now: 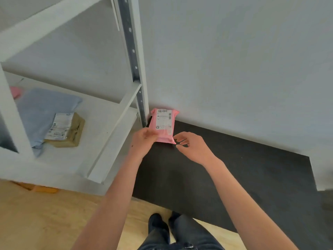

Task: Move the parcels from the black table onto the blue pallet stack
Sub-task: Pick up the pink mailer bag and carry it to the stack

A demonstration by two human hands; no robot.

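Note:
A pink parcel point(163, 124) with a white shipping label lies at the far left corner of the black table point(234, 174), against the white wall. My left hand point(144, 141) grips the parcel's near left corner, fingers curled round its edge. My right hand point(192, 147) hovers just right of the parcel's near right corner, fingers loosely bent, holding nothing. The blue pallet stack is out of view.
A white metal shelf rack point(115, 127) stands left of the table, its upright post right beside the parcel. On its shelf lie a light blue mailer point(41, 109), a brown parcel point(72, 132) and a pink item point(15, 92). Wooden floor point(45, 217) and my legs are below.

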